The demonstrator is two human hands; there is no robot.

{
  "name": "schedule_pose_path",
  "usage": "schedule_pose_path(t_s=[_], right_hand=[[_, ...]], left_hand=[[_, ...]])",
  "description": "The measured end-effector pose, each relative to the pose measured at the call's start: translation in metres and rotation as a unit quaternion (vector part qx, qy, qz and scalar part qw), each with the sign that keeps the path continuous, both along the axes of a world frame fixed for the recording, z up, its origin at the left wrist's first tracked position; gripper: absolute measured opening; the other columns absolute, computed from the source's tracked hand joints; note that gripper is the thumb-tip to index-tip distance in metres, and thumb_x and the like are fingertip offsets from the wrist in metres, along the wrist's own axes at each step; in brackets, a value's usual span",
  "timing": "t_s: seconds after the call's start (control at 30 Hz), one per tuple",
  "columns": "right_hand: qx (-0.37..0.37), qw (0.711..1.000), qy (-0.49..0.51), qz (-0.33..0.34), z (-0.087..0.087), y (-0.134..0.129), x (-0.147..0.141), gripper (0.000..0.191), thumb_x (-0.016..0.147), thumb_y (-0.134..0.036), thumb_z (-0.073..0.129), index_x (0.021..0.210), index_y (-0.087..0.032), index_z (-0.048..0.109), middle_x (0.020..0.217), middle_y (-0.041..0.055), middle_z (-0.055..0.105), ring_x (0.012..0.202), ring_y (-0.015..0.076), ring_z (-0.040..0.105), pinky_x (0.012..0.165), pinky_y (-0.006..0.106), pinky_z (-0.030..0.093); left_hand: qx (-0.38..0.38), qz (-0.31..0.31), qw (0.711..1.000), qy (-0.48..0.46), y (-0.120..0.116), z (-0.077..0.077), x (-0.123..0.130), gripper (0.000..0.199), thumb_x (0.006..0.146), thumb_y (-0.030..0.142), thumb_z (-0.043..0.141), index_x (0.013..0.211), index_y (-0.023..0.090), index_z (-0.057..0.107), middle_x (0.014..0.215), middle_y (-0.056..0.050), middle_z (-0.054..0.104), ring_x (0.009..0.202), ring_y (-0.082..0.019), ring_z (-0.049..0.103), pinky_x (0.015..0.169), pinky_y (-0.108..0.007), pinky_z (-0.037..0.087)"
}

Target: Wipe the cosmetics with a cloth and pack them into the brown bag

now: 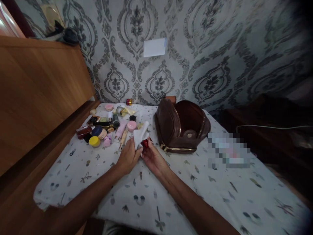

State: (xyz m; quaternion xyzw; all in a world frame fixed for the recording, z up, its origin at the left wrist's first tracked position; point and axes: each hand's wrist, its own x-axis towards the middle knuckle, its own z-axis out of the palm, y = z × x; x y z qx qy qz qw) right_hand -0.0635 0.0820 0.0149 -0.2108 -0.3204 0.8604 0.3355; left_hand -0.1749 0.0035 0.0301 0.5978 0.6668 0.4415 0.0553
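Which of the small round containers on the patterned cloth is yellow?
The yellow container, just in front of the dark blue jar; no other is bright yellow.

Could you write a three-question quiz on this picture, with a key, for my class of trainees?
1. Multiple choice: what does the left hand grip while the right hand holds a small red item?
A: a yellow lid
B: a white cloth
C: a phone

2. Fill in: in this view, the round pink container nearest the cloth lies to the ____ of the brown bag.

3. True or false: the bag is zipped fully shut.

Key:
1. B
2. left
3. False; it gapes open, its dark red-brown inside showing.
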Motion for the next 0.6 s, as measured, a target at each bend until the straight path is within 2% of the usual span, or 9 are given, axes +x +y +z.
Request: schedule_pose_path(t_s=[0.13,0.2,0.33,0.4,0.47,0.6], right_hand=[[0.013,0.996,0.004,0.088,0.004,-0.006,0.001,0.044,0.073,-0.061,0.071,0.098,-0.025,0.067,0.089,0.0015,0.075,0.077,0.0195,0.069,0.075,0.036,0.056],[0.017,0.993,0.007,0.116,0.007,-0.008,0.001,0.048,0.072,-0.064,0.071,0.098,-0.024,0.067,0.083,0.0019,0.075,0.073,0.0198,0.070,0.072,0.035,0.055],[-0.010,0.996,0.010,0.093,0.010,-0.007,0.001,0.053,0.066,-0.065,0.075,0.097,-0.024,0.069,0.089,0.0045,0.075,0.071,0.0205,0.069,0.068,0.034,0.055],[-0.034,0.996,0.020,0.078,0.009,-0.005,0.001,0.054,0.064,-0.064,0.077,0.099,-0.024,0.069,0.094,0.0053,0.075,0.074,0.0204,0.069,0.070,0.034,0.055],[-0.045,0.996,0.031,0.072,0.007,-0.003,0.002,0.054,0.065,-0.064,0.076,0.102,-0.026,0.069,0.099,0.0046,0.075,0.078,0.0202,0.069,0.071,0.034,0.055],[-0.011,0.999,0.030,0.044,0.005,0.002,0.001,0.052,0.070,-0.069,0.069,0.102,-0.028,0.067,0.106,0.0026,0.074,0.088,0.0226,0.068,0.069,0.036,0.057]], left_hand=[[0.025,0.030,0.998,-0.046,0.005,0.000,-0.003,0.050,0.097,0.042,0.038,0.141,0.017,0.038,0.132,-0.016,0.056,0.131,-0.028,0.046,0.110,-0.045,0.035],[0.044,0.019,0.995,-0.090,0.007,0.005,-0.004,0.047,0.099,0.042,0.032,0.138,0.018,0.042,0.131,-0.013,0.058,0.128,-0.025,0.049,0.112,-0.042,0.034],[0.061,0.001,0.989,-0.136,0.009,0.012,-0.002,0.046,0.100,0.043,0.030,0.136,0.019,0.046,0.136,-0.011,0.055,0.134,-0.022,0.044,0.117,-0.039,0.026],[0.058,0.011,0.987,-0.148,0.009,0.011,0.001,0.047,0.100,0.043,0.032,0.138,0.019,0.044,0.140,-0.011,0.053,0.138,-0.021,0.038,0.119,-0.038,0.023],[0.044,0.010,0.987,-0.157,0.007,0.008,0.004,0.048,0.100,0.043,0.033,0.141,0.019,0.042,0.139,-0.010,0.054,0.137,-0.021,0.041,0.118,-0.038,0.025],[0.025,-0.059,0.991,-0.118,0.004,-0.001,0.007,0.049,0.099,0.038,0.036,0.144,0.020,0.039,0.143,-0.012,0.051,0.136,-0.023,0.043,0.116,-0.041,0.029]])
